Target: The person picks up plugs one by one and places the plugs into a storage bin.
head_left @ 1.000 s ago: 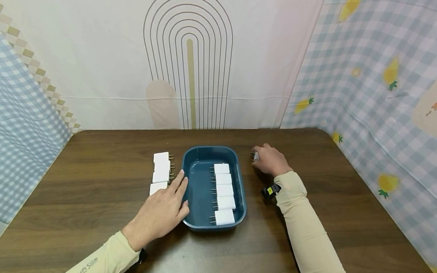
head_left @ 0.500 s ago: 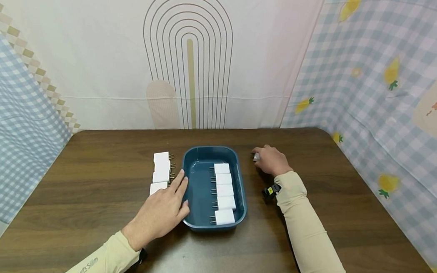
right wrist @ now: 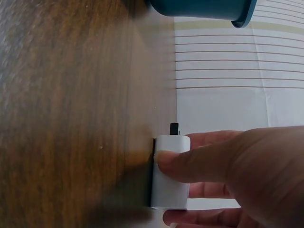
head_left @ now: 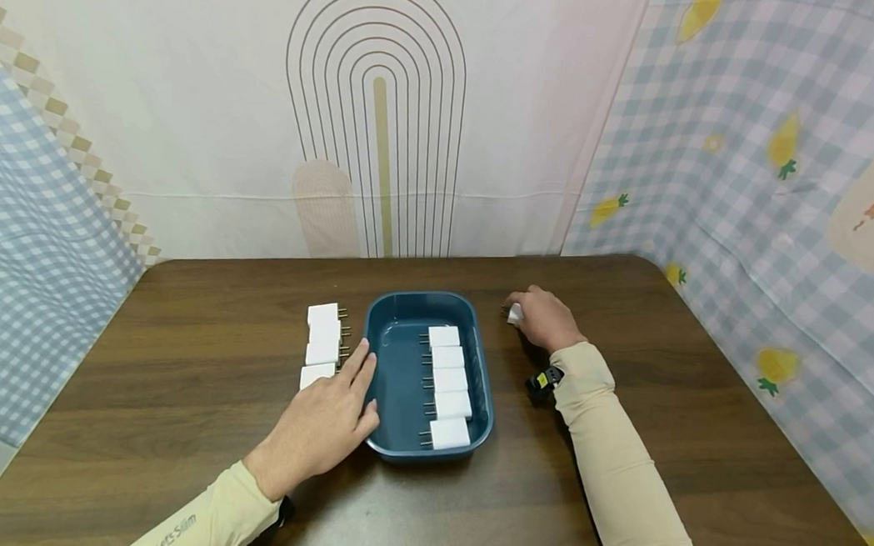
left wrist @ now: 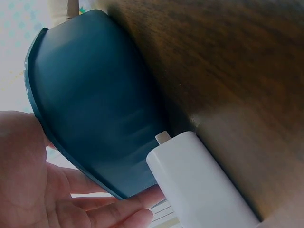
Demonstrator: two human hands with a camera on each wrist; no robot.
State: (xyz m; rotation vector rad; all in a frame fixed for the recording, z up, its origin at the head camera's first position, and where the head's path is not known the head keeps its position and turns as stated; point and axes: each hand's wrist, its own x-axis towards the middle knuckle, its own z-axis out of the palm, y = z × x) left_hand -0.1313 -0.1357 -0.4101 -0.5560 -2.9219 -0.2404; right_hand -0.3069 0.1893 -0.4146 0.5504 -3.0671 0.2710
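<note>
My right hand (head_left: 545, 319) is at the right of the blue tray (head_left: 484, 393) and pinches a white plug charger (right wrist: 171, 192) between thumb and fingers. That charger lies on the table, its prongs toward the tray. With fingers fairly straight, my left hand (head_left: 318, 424) rests on the tray's left rim. Several white plug chargers (head_left: 449, 381) lie in a column along the tray's right side, prongs pointing left. Left of the tray, another column of white chargers (head_left: 322, 354) stands with prongs toward it; my left hand hides its near end. One charger (left wrist: 199, 180) shows close up in the left wrist view.
The brown wooden table (head_left: 199, 359) runs back to a white patterned cloth (head_left: 222, 109). A checked cloth (head_left: 748, 225) hangs beside the right edge, and a blue-checked one (head_left: 47, 266) beside the left edge.
My right hand has barely shifted, and a little more of the charger it pinches shows, lying slightly farther right. My left hand and the other chargers have not moved.
</note>
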